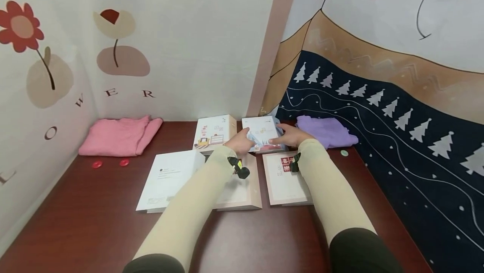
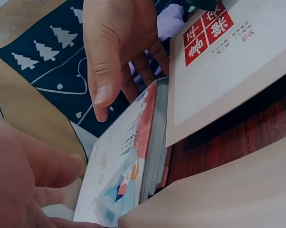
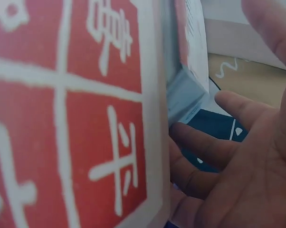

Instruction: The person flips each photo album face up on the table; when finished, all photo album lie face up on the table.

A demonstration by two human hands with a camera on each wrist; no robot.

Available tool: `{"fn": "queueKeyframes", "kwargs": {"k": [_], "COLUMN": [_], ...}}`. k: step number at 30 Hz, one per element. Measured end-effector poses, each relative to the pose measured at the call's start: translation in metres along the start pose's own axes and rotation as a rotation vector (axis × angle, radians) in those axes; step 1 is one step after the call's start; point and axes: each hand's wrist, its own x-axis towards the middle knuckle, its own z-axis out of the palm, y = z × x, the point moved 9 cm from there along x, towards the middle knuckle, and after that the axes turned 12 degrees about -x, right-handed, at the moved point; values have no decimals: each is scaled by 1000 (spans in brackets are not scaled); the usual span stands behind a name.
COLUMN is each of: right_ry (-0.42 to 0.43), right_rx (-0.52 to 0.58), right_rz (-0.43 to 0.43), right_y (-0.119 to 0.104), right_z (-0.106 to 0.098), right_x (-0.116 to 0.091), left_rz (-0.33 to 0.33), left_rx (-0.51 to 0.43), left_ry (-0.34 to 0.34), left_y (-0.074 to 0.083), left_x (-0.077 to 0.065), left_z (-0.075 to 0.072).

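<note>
A thick book with a white cover and a blue and red picture (image 1: 261, 132) lies in the back row, between my two hands. My left hand (image 1: 240, 142) is at its left side, thumb pointing across the near left corner. On the other side, my right hand (image 1: 291, 135) has its thumb over the cover and its fingers along the right edge. The right wrist view shows those fingers (image 3: 204, 147) spread and nearly straight beside a pale blue flap of the book (image 3: 185, 95). In the left wrist view the thumbs of both hands stand apart from the cover (image 2: 105, 156).
Left of it lies another illustrated book (image 1: 215, 128). The front row has a white book (image 1: 170, 176), a pink-edged book (image 1: 240, 191) and a red-stamped book (image 1: 277, 185). Pink cloth (image 1: 117, 136), purple cloth (image 1: 327, 132), red discs (image 1: 97, 164) and a green disc (image 1: 344, 153) lie outward.
</note>
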Motion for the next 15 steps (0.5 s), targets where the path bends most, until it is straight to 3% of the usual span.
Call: {"fn": "queueKeyframes", "kwargs": {"k": [6, 15], "right_ry": [2, -21], "right_rx": [94, 326], "right_rz": [-21, 52], "right_y": [4, 11], "right_z": [1, 5], "right_x": [4, 13], "left_rz": [25, -68], "left_rx": [-1, -74], "left_ry": [14, 83], "left_y": [0, -17], "left_x": [7, 23], "left_z": [-1, -6]}}
